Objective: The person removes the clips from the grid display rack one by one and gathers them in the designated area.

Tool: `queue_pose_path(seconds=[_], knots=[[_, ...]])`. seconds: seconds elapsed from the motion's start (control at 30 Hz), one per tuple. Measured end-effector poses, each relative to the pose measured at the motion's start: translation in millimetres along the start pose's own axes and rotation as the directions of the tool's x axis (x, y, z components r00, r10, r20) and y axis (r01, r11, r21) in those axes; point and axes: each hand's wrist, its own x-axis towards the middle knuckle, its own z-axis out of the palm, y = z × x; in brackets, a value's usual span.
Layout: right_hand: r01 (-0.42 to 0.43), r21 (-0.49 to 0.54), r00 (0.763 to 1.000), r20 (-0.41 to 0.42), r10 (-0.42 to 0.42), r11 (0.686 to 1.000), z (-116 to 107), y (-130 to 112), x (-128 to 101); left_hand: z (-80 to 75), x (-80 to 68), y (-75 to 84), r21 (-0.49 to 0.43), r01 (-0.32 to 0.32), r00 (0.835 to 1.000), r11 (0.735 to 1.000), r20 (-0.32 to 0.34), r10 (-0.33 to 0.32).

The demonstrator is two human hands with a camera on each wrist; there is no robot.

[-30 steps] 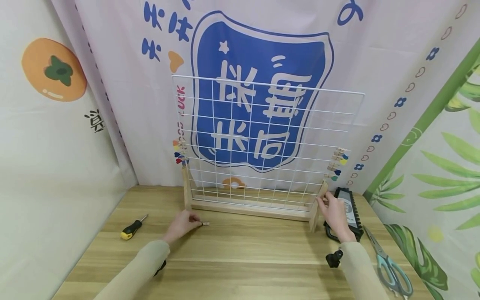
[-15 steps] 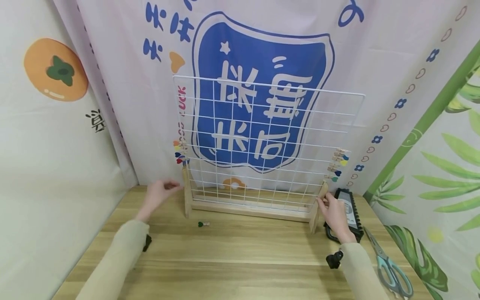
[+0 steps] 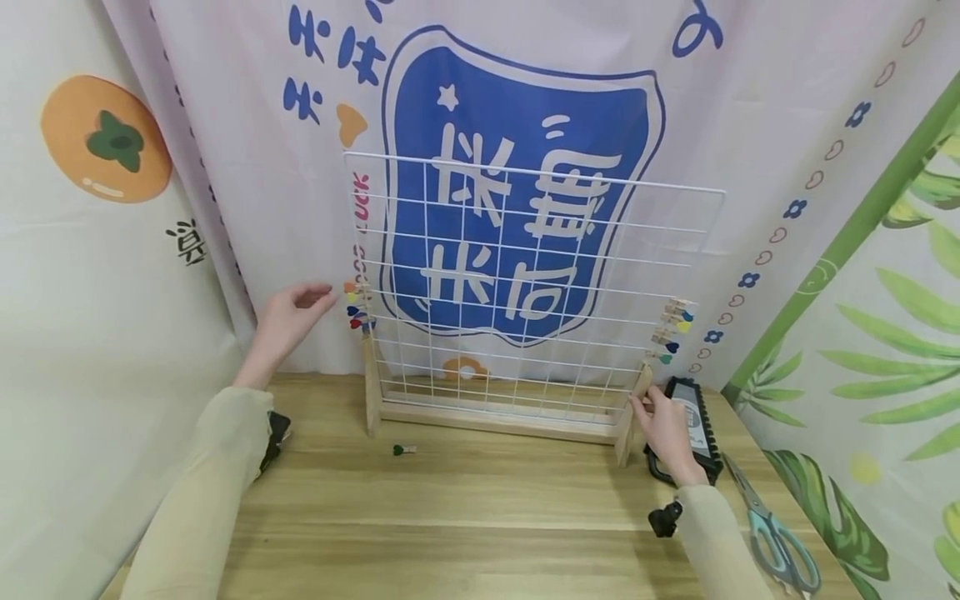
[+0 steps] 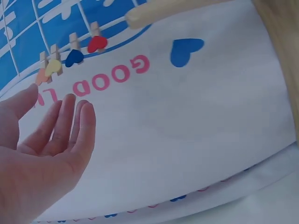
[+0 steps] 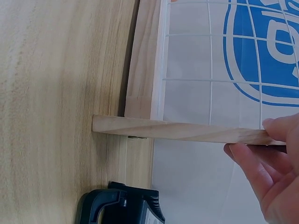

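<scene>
A white wire grid (image 3: 536, 172) stands upright in a wooden stand (image 3: 495, 422). My left hand (image 3: 291, 315) is raised just left of the grid, fingers loosely bent and nothing in them. Beside those fingertips, small heart clothespins hang on the grid's left edge: orange, yellow, blue and a red clothespin (image 4: 97, 44). My right hand (image 3: 670, 432) pinches the stand's right post (image 5: 187, 130) between thumb and fingers. Several more clothespins (image 3: 664, 343) hang on the right edge, above that hand. A loose clothespin with a green heart (image 3: 403, 450) lies on the tabletop before the stand.
A black case (image 3: 699, 417) lies right of the stand, behind my right hand. Teal-handled scissors (image 3: 780, 537) rest by the table's right edge. A printed curtain (image 3: 300, 208) hangs close behind the grid.
My left hand has left the green clothespin on the tabletop and risen, up and to the left, to the clothespins on the grid's left edge. My right hand stays on the post.
</scene>
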Motion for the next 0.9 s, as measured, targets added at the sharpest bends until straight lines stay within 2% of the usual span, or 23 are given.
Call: queue_pose_path(seconds=[0.17, 0.4, 0.7, 0.9], knots=[[0.017, -0.006, 1.000, -0.012, -0.017, 1.000, 1.4, 0.2, -0.4, 4.7, 9.1, 4.9, 0.003, -0.021, 1.000, 1.000, 0.001, 0.021], [0.004, -0.007, 1.000, -0.007, -0.004, 1.000, 1.4, 1.6, 0.0, 15.1, 19.1, 5.3, 0.007, -0.047, 0.997, 0.999, -0.054, 0.047], [0.009, -0.005, 1.000, -0.012, -0.009, 1.000, 2.2, 2.1, -0.1, 18.9, 21.9, 7.6, 0.008, -0.047, 0.990, 0.999, -0.132, 0.047], [0.021, -0.011, 1.000, -0.017, -0.021, 1.000, 0.8, 2.0, 0.1, 20.9, 23.3, 8.6, 0.025, -0.076, 0.982, 0.997, -0.174, 0.079]])
